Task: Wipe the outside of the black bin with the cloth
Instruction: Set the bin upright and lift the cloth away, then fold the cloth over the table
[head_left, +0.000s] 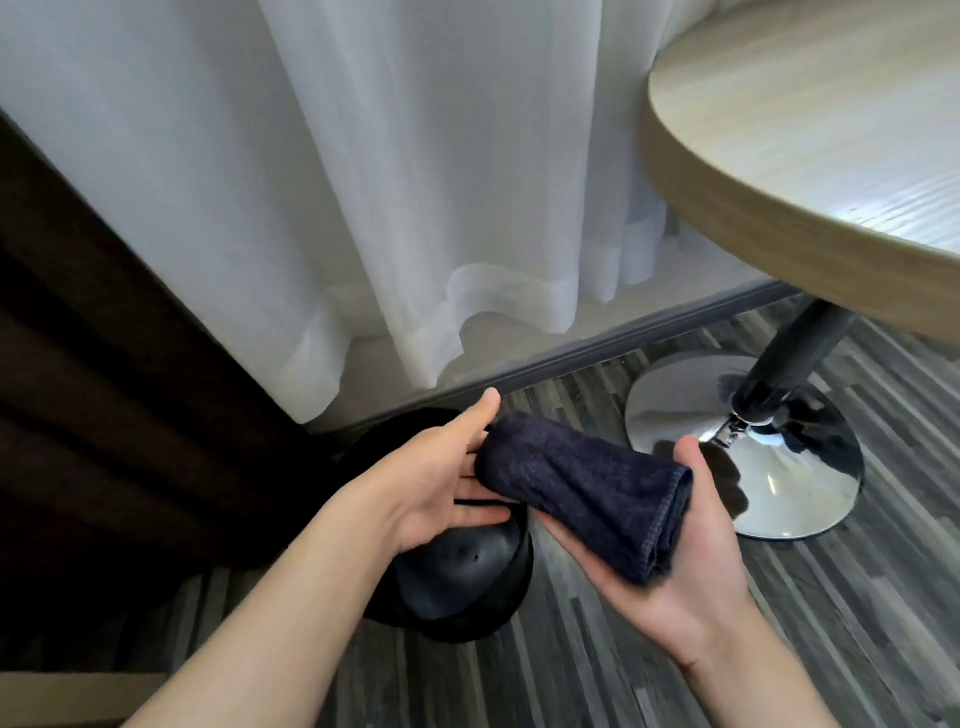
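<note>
A folded dark navy cloth (587, 488) lies across my right hand (675, 577), which is palm up with the thumb resting at the cloth's far end. My left hand (441, 478) holds the cloth's left end, thumb above and fingers below. Directly beneath both hands stands the round black bin (467, 582) on the floor; its near wall and rim show, while my left hand and forearm hide much of its top. The cloth is held above the bin and does not touch it.
A round wooden table (810, 171) overhangs at the right, its black post and chrome disc base (779, 467) standing just right of my hands. White sheer curtains (363, 182) hang behind the bin. Dark wooden furniture (104, 389) fills the left. Grey plank floor (571, 665) lies below.
</note>
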